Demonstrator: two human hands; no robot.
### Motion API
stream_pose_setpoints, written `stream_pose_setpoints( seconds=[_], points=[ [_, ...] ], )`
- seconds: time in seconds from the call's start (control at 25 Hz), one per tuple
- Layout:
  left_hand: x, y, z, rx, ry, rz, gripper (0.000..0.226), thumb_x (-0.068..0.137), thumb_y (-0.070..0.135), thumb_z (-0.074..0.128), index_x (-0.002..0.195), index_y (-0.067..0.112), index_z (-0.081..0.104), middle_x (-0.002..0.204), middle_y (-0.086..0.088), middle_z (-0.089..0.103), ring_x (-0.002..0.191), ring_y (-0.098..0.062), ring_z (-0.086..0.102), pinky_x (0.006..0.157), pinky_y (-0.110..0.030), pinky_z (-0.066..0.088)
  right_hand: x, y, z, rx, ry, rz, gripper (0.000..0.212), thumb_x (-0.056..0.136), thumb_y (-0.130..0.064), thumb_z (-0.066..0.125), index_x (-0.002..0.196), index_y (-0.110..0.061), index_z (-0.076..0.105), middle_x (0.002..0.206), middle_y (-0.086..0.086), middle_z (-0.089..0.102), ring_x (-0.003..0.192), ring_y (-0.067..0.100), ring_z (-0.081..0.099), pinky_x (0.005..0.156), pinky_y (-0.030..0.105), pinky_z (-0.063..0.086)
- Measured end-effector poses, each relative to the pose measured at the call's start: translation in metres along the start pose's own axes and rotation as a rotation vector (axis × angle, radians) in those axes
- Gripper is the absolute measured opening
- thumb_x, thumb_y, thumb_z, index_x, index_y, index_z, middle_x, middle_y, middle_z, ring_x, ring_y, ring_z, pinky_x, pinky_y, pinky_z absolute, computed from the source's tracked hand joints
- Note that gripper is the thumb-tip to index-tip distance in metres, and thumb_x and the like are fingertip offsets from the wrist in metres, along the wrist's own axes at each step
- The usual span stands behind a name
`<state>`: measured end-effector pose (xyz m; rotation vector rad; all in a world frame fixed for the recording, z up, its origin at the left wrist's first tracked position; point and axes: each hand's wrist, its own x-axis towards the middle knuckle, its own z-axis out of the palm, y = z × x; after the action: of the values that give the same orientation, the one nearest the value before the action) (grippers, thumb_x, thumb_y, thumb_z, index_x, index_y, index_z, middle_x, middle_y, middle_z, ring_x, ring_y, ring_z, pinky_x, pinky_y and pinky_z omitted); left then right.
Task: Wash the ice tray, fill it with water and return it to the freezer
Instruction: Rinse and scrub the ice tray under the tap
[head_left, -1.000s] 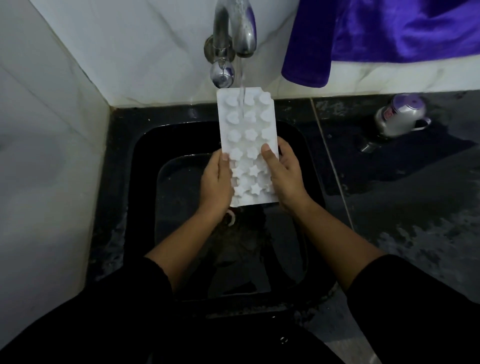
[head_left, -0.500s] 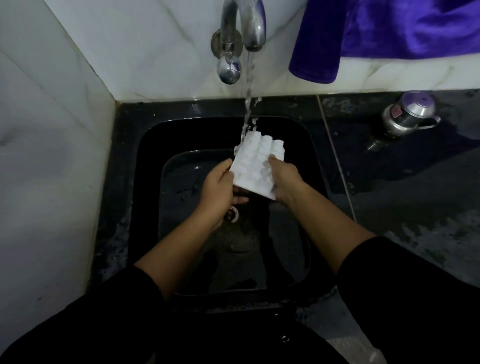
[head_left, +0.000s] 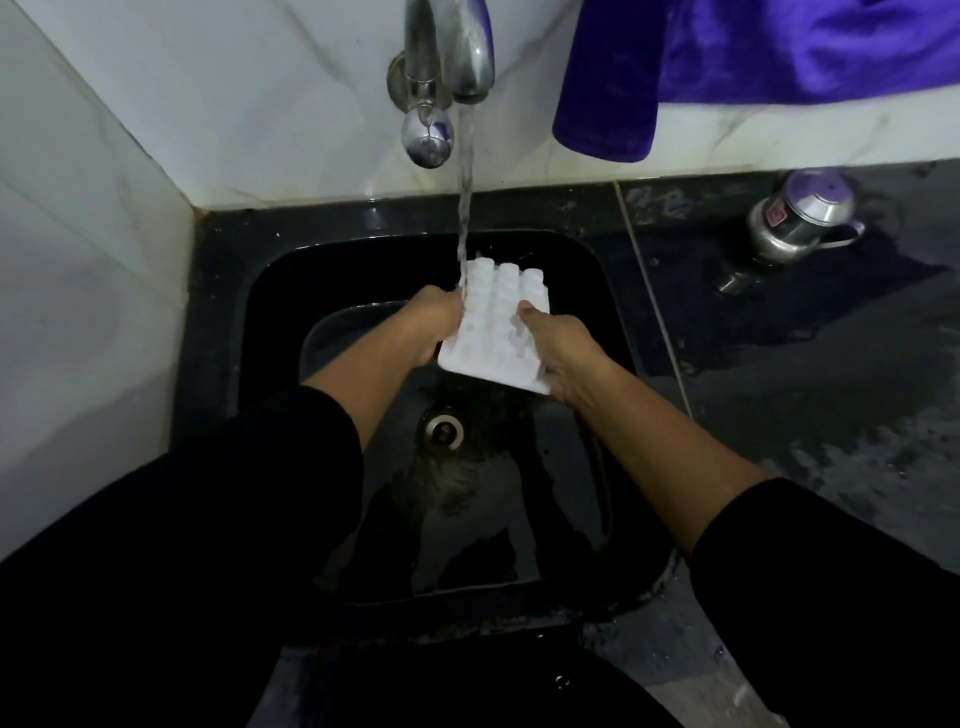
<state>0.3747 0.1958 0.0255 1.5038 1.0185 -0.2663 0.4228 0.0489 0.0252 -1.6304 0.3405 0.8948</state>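
Observation:
A white ice tray hangs over the black sink, turned so its bumpy underside faces up. My left hand grips its left long edge and my right hand grips its right long edge, thumb on top. Water runs from the metal tap in a thin stream and lands on the tray's far left corner, beside my left fingers. The tray tilts down toward me.
The sink drain lies below the tray. A steel lidded mug stands on the wet dark counter to the right. A purple cloth hangs over the white ledge at the back. White marble walls close the left and rear.
The tray was held face up with its star and heart moulds showing; it has been flipped over and lowered into the sink under the stream. Both hands kept hold of it.

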Motion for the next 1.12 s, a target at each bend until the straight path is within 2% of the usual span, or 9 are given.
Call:
stream_pose_setpoints(
  seconds=[0.12, 0.24, 0.48, 0.64, 0.8, 0.92, 0.96, 1.04, 1.12],
  points=[
    [0.017, -0.004, 0.009, -0.126, 0.103, 0.014, 0.043, 0.109, 0.042, 0.047, 0.113, 0.005, 0.069, 0.097, -0.007, 0.072, 0.08, -0.022, 0.069, 0.064, -0.029, 0.055, -0.018, 0.009, -0.015, -0.134, -0.087, -0.1, 0.033, 0.107, -0.036, 0.055, 0.12, -0.007, 0.064, 0.103, 0.005, 0.073, 0.082, 0.015, 0.071, 0.059, 0.022, 0.055],
    [0.021, -0.003, 0.004, -0.408, 0.192, -0.029, 0.044, 0.111, 0.042, 0.044, 0.093, 0.008, 0.065, 0.087, -0.006, 0.07, 0.07, -0.021, 0.067, 0.059, -0.029, 0.053, -0.026, 0.026, -0.029, -0.252, -0.213, -0.194, 0.033, 0.104, -0.041, 0.058, 0.123, -0.013, 0.062, 0.111, 0.005, 0.075, 0.093, 0.02, 0.075, 0.077, 0.034, 0.06],
    [0.0, -0.018, -0.049, -0.5, -0.149, -0.008, 0.034, 0.107, 0.04, 0.053, 0.11, 0.012, 0.073, 0.115, -0.011, 0.076, 0.099, -0.025, 0.075, 0.088, -0.041, 0.06, -0.022, 0.013, -0.047, -0.436, -0.476, -0.313, 0.039, 0.102, -0.038, 0.063, 0.138, -0.026, 0.059, 0.123, -0.001, 0.073, 0.106, 0.019, 0.074, 0.091, 0.038, 0.061],
    [-0.037, -0.029, -0.078, -0.533, -0.285, 0.037, 0.042, 0.103, 0.048, 0.053, 0.113, 0.012, 0.073, 0.118, -0.012, 0.075, 0.103, -0.025, 0.075, 0.092, -0.041, 0.061, -0.012, -0.016, -0.033, -0.978, -0.392, -0.67, 0.03, 0.104, -0.056, 0.048, 0.124, -0.039, 0.065, 0.102, -0.013, 0.074, 0.087, 0.002, 0.071, 0.076, 0.025, 0.055],
    [-0.056, -0.038, -0.086, -0.665, -0.327, 0.038, 0.07, 0.103, 0.063, 0.038, 0.141, 0.009, 0.06, 0.139, -0.015, 0.067, 0.13, -0.033, 0.063, 0.11, -0.049, 0.048, -0.003, -0.038, -0.003, -1.277, -0.153, -0.979, 0.051, 0.107, -0.06, 0.028, 0.088, -0.026, 0.062, 0.077, -0.006, 0.066, 0.071, 0.013, 0.064, 0.064, 0.033, 0.04],
    [-0.061, -0.048, -0.07, -0.78, -0.238, 0.066, 0.068, 0.106, 0.063, 0.03, 0.136, 0.012, 0.064, 0.133, -0.014, 0.071, 0.126, -0.033, 0.065, 0.101, -0.046, 0.053, 0.005, -0.024, 0.027, -1.173, 0.22, -0.82, 0.074, 0.101, -0.065, 0.016, 0.125, -0.015, 0.065, 0.121, 0.016, 0.066, 0.116, 0.036, 0.06, 0.095, 0.047, 0.046],
    [-0.06, -0.053, -0.062, -0.806, -0.2, 0.081, 0.068, 0.105, 0.063, 0.032, 0.136, 0.012, 0.064, 0.133, -0.014, 0.07, 0.126, -0.033, 0.065, 0.1, -0.045, 0.053, 0.0, -0.014, 0.04, -1.134, 0.262, -0.708, 0.077, 0.102, -0.065, 0.017, 0.145, -0.012, 0.053, 0.143, 0.022, 0.054, 0.137, 0.04, 0.046, 0.112, 0.054, 0.035],
    [-0.052, -0.07, -0.047, -0.902, -0.179, 0.118, 0.077, 0.098, 0.071, 0.046, 0.143, 0.009, 0.059, 0.143, -0.018, 0.063, 0.131, -0.035, 0.061, 0.104, -0.048, 0.051, -0.023, 0.01, 0.067, -1.075, 0.112, -0.581, 0.082, 0.104, -0.064, 0.023, 0.163, -0.007, 0.019, 0.169, 0.021, 0.018, 0.158, 0.036, 0.009, 0.126, 0.054, 0.006],
    [-0.042, -0.084, -0.035, -1.006, -0.15, 0.123, 0.087, 0.085, 0.076, 0.063, 0.144, 0.011, 0.06, 0.145, -0.016, 0.061, 0.131, -0.034, 0.062, 0.108, -0.051, 0.048, -0.053, 0.033, 0.084, -1.075, -0.134, -0.632, 0.082, 0.106, -0.062, 0.024, 0.164, -0.008, 0.003, 0.173, 0.016, -0.003, 0.159, 0.028, -0.009, 0.128, 0.049, -0.007]
  ],
)
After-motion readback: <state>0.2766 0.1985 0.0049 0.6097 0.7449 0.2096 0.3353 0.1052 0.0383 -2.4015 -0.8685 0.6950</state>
